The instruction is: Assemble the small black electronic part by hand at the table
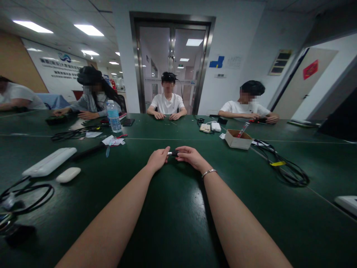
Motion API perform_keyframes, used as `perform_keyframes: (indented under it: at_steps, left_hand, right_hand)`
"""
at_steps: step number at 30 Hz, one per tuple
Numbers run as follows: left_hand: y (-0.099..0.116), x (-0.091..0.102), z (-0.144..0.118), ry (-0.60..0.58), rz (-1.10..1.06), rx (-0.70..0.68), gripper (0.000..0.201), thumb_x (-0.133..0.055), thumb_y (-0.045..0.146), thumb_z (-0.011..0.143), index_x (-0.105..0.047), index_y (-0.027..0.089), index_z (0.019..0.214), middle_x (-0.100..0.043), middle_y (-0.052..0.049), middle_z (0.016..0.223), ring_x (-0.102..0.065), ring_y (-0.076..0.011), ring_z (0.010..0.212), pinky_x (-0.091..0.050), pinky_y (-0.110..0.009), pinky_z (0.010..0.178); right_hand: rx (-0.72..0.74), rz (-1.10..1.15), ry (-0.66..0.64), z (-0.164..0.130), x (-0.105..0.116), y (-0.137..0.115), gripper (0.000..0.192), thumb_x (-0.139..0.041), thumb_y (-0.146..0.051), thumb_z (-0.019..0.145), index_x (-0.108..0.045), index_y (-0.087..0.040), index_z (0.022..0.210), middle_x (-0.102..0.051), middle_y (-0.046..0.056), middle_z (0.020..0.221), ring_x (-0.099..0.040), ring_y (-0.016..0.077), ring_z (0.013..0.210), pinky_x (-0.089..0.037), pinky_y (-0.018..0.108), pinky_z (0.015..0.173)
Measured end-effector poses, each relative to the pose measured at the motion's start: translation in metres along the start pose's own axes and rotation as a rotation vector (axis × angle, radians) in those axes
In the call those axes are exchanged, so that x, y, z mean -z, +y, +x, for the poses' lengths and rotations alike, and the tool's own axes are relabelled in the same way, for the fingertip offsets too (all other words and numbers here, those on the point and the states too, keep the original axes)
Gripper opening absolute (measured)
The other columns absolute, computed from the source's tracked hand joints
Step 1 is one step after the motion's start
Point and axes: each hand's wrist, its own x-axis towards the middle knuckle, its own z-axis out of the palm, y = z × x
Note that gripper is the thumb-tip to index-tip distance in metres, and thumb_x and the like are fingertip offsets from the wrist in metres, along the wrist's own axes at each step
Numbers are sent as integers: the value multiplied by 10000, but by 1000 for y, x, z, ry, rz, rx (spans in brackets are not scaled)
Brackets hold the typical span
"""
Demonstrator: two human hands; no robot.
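Note:
Both my hands meet over the dark green table, holding a small dark stick-like object with a silver section level between them. My left hand pinches its silver end between thumb and fingers. The fingers of my right hand close around its black end, and a silver bracelet circles that wrist. Fingers cover much of the object, so its exact kind cannot be made out.
On the left lie a white power bank, a white rounded case and black cables. A water bottle stands farther back. To the right are an open box and a coiled cable. Several people sit around the table.

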Motion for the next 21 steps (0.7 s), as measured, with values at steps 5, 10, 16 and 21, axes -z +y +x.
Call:
perform_keyframes:
  at_steps: [5,10,16,21]
  left_hand:
    - [0,-2,-1,-16,18,-42,508,-215,593,835,-542,204,812,-602,0,647,-544,-152,591,-371,-262,581]
    - [-3,-3,0,-29,17,-64,331,-294,462,862,-506,210,882,-609,7,681,-554,-136,611,-388,-255,602]
    - [-8,-6,4,-6,-105,-68,335,-326,465,849,-519,191,852,-576,17,596,-540,-126,539,-381,-241,547]
    - [-8,-6,4,0,-143,-66,376,-336,492,835,-535,174,830,-574,15,569,-516,-112,494,-377,-231,527]
  right_hand:
    - [-15,-2,58,1,-1,0,194,-624,-31,747,-606,-91,931,-651,61,768,-644,103,586,-559,162,562]
    - [-18,-16,68,1,-1,0,186,-607,-19,754,-610,-92,925,-649,55,778,-637,91,574,-555,151,555]
    - [-1,-7,49,2,0,1,203,-647,-30,729,-622,-116,911,-647,50,817,-641,97,603,-566,166,579]
    - [4,-11,32,2,0,2,224,-648,-24,726,-621,-121,926,-648,49,826,-645,104,629,-571,178,591]
